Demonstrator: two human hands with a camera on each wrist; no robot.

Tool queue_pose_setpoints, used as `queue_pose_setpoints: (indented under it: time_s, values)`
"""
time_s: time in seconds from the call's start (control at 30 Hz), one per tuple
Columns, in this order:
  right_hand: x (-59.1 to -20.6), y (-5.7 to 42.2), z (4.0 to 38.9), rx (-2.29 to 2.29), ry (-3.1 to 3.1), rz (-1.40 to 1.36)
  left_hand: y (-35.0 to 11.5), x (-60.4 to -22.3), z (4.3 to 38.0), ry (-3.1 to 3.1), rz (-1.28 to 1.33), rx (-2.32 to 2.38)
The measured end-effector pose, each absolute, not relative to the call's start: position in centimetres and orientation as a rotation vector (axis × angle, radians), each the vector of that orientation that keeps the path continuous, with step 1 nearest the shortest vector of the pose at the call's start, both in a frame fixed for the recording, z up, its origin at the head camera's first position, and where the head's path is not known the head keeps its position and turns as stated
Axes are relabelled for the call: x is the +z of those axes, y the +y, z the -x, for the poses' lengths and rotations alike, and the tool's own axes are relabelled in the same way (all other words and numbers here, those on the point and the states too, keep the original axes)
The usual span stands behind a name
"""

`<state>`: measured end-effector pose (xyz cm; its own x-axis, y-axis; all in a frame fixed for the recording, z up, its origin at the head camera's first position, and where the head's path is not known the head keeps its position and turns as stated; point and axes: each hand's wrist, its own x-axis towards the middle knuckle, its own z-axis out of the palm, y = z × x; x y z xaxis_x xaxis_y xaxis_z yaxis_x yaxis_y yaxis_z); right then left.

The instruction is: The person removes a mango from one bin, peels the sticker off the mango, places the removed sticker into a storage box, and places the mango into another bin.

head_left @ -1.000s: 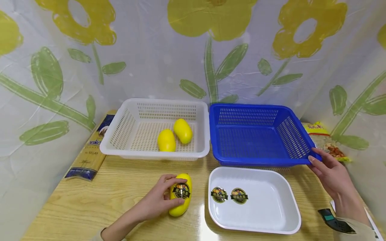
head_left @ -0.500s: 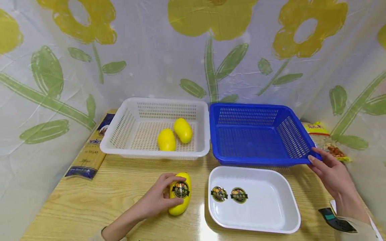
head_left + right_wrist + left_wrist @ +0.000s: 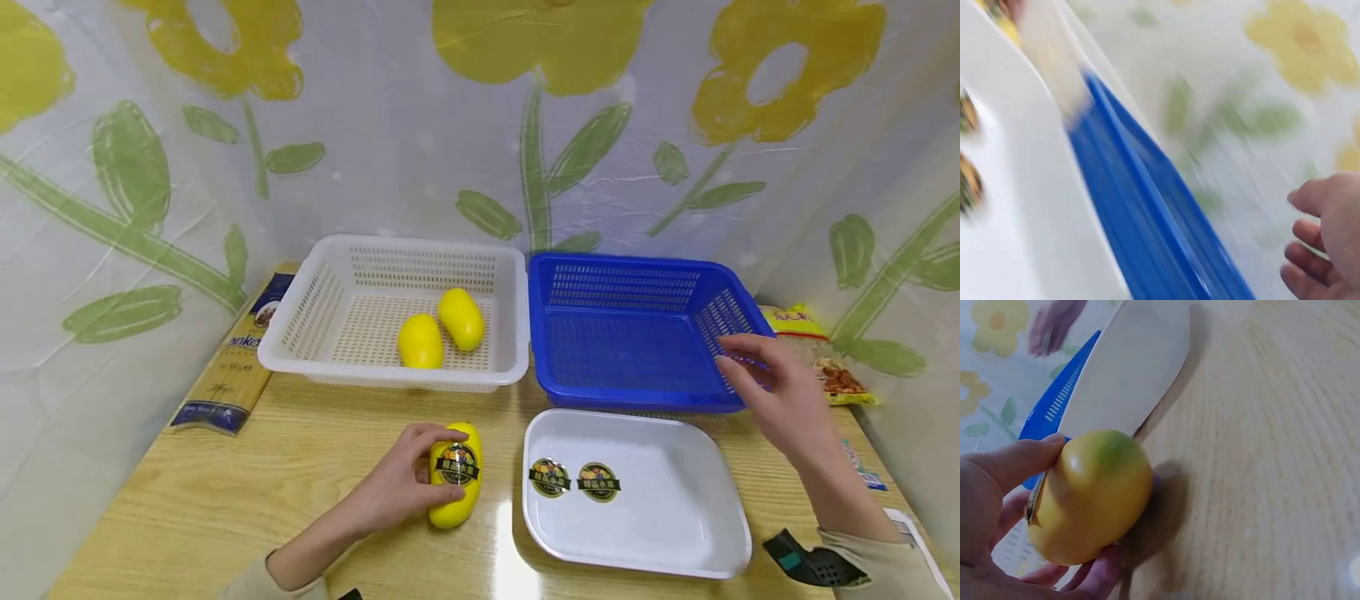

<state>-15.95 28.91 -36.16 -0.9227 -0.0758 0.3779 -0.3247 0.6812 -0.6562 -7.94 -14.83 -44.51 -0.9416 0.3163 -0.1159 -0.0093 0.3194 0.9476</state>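
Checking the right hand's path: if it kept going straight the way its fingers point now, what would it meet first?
Probably the blue basket. The right hand hovers open over its right rim, fingers pointing left across it. Depth is unclear, so it might pass above the basket.

Two yellow fruits [image 3: 440,329] lie in a white basket [image 3: 322,292]; a pasta packet [image 3: 234,367] rests beside it on the counter [image 3: 225,500].

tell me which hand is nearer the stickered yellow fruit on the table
Left. The left hand grips the stickered yellow fruit on the table; the right hand hangs over the blue basket, across the white tray.
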Motion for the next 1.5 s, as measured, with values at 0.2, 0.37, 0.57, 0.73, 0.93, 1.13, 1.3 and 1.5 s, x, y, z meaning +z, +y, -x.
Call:
queue_pose_setpoints:
  time_s: [0.2,0.37,0.57,0.73,0.93,1.13,1.3,1.5]
  values:
    - [-36.0,19.8,15.3,1.414,-2.660,-0.744,-14.7,-44.7,8.0,2.316,-0.207,1.723]
    - [-37.6,13.8,14.7,1.601,-2.791,-0.955,-14.8,-45.2,8.0,2.266,-0.135,1.807]
    - [-39.2,9.3,14.5,1.603,-2.879,-1.110,-14.7,-45.4,8.0,2.275,-0.085,1.819]
    - [-40.0,7.4,14.7,1.458,-3.001,-1.112,-14.4,-45.2,7.9,2.289,-0.060,1.820]
    - [-40.2,6.4,14.9,1.417,-3.062,-1.145,-14.3,-45.0,7.9,2.378,-0.035,1.763]
    - [-40.2,6.1,14.6,1.403,-3.036,-1.172,-14.1,-44.9,7.9,2.431,-0.013,1.706]
    - [-40.3,6.0,14.5,1.413,-3.006,-1.154,-14.1,-44.8,8.1,2.420,-0.018,1.719]
    - [-40.3,5.8,14.5,1.420,-2.990,-1.128,-14.0,-44.8,8.3,2.393,-0.029,1.740]
